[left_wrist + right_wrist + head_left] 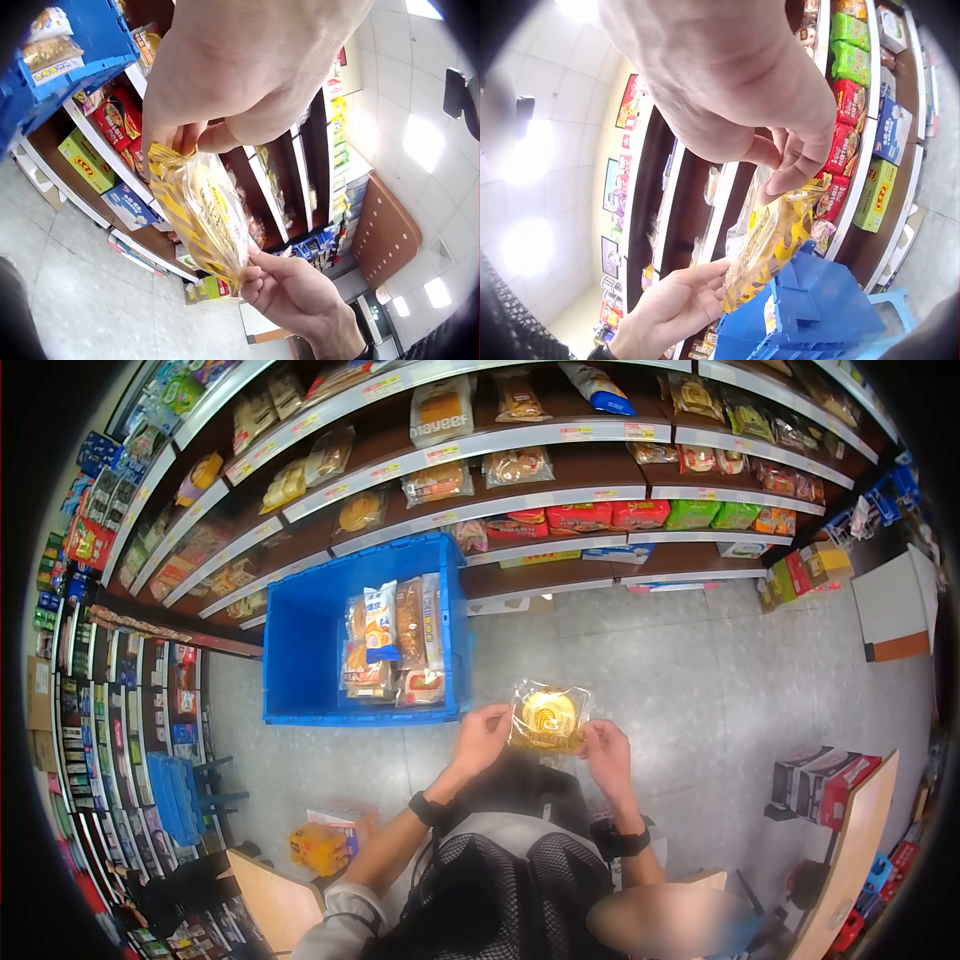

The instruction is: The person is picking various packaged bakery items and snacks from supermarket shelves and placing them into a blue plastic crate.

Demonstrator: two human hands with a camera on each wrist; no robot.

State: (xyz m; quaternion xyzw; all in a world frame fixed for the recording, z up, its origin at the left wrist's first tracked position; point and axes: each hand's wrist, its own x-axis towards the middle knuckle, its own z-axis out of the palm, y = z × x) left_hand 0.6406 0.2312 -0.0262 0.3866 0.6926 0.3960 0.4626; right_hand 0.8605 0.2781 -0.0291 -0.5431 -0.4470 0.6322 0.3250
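Note:
A packaged round pastry (pixel 549 716) in a clear and yellow wrapper is held up in front of the body in the head view. My left hand (pixel 482 740) pinches one side edge of the wrapper, and my right hand (pixel 608 753) pinches the opposite edge. In the left wrist view, the pastry package (pixel 204 214) spans from the near left fingers down to the right hand (pixel 292 294). From the right wrist, its yellow back (pixel 774 244) shows between both hands. A blue crate (pixel 310 650) with several bagged breads (pixel 410 622) stands just beyond my left hand.
Store shelves (pixel 560 435) with bagged breads curve across the back; red noodle packs (pixel 580 516) and green packs (pixel 690 513) line a lower one. A cardboard box (pixel 825 785) stands on the right, a blue stool (pixel 175 795) on the left. Grey floor (pixel 650 650) lies between.

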